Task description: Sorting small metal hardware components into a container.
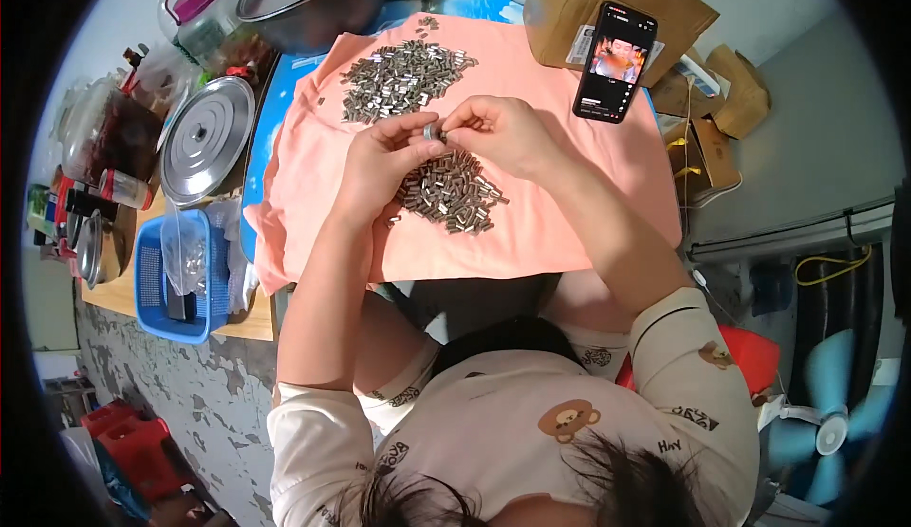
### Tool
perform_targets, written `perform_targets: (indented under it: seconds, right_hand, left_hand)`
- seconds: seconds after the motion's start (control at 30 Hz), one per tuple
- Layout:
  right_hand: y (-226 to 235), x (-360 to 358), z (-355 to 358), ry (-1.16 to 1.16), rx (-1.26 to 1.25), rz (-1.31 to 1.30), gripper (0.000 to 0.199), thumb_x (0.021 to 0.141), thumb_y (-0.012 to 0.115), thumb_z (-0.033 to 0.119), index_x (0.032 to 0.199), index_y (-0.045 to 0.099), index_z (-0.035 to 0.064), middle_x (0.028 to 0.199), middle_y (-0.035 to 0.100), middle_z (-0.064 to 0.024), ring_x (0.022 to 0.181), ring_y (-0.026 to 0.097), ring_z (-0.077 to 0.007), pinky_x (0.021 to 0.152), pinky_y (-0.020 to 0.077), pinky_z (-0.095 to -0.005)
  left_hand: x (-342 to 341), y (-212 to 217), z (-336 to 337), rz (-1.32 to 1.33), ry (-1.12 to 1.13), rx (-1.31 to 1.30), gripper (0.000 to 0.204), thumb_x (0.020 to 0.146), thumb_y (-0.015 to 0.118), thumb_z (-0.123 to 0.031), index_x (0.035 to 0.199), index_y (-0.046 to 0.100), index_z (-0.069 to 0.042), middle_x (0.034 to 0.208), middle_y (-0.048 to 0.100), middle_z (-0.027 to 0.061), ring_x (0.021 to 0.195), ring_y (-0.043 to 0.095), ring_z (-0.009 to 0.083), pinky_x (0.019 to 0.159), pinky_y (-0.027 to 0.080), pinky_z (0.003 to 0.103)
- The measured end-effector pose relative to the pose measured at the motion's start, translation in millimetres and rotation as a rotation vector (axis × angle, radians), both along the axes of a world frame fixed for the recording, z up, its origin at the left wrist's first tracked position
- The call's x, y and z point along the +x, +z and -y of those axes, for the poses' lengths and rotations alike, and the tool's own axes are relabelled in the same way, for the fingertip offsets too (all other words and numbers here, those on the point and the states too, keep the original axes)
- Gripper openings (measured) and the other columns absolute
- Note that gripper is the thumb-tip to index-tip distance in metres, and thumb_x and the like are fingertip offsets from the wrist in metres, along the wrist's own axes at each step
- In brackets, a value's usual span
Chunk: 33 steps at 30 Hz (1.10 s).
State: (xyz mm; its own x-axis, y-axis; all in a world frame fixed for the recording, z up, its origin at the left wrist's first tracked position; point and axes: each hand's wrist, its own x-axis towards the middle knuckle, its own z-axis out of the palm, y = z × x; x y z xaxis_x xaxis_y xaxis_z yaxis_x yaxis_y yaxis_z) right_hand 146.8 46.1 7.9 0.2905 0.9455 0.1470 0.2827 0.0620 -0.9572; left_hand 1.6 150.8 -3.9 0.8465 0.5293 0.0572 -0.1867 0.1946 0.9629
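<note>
My left hand (391, 155) is closed on a small silvery ring-shaped metal piece (432, 132), held between thumb and fingers. Fingertips of my right hand (498, 133) pinch together right beside that piece; a tiny dark thing shows at them, too small to name. Both hands are raised between two heaps of small metal cylinders. The far heap (403, 79) looks bright and silvery and spreads wide. Just below my hands lies the near heap (454, 195), somewhat browner, partly covered by my left hand. A pink cloth (569, 204) lies under both heaps.
A phone (615, 62) leans on a cardboard box (607, 5) at the far right. To the left are a lidded pot (313, 0), a metal lid (207, 143), jars and a blue basket (180, 323) with plastic bags. A fan (831, 432) stands at lower right.
</note>
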Motion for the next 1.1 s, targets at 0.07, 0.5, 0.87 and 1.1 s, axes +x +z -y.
perform_targets:
  seconds: [0.07,0.5,0.87,1.1]
  right_hand:
    - [1.0,-4.0,1.3,0.002,0.029,0.013,0.008,0.076,0.059,0.002,0.083,0.058,-0.0019,0.077,0.059,-0.0040,0.069,0.056,-0.0075,0.063,0.0467,-0.0204]
    - [5.5,-2.6,5.5,-0.019,0.068,0.160,0.005,0.074,0.061,0.002,0.073,0.056,0.0002,0.066,0.056,-0.0008,0.060,0.052,-0.0066,0.054,0.0441,-0.0210]
    - [6.8,23.4,7.3,0.133,-0.055,-0.092,0.011,0.077,0.060,0.006,0.086,0.055,0.0001,0.076,0.056,-0.0007,0.069,0.051,-0.0058,0.063,0.0432,-0.0184]
    - [8.8,22.3,8.4,0.027,-0.032,-0.127,0.013,0.082,0.055,0.007,0.091,0.055,-0.0013,0.080,0.057,-0.0012,0.073,0.052,-0.0066,0.066,0.0433,-0.0198]
  left_hand:
    - [-0.3,-2.7,-0.8,-0.020,0.000,0.035,0.030,0.074,0.062,0.001,0.103,0.055,0.005,0.080,0.057,0.0023,0.072,0.055,0.0075,0.066,0.045,0.018]
    - [-4.2,7.6,9.3,-0.090,0.002,0.090,0.029,0.072,0.063,0.003,0.100,0.058,0.004,0.078,0.058,0.0016,0.070,0.053,0.0067,0.066,0.045,0.018]
    - [-4.4,8.4,11.8,-0.067,-0.044,0.117,0.032,0.071,0.063,0.004,0.103,0.056,0.004,0.085,0.059,0.0041,0.076,0.056,0.0088,0.070,0.047,0.020]
    - [-3.9,-1.8,1.7,0.068,0.027,-0.030,0.033,0.072,0.060,0.006,0.105,0.054,0.003,0.091,0.060,0.0081,0.081,0.058,0.0127,0.075,0.048,0.023]
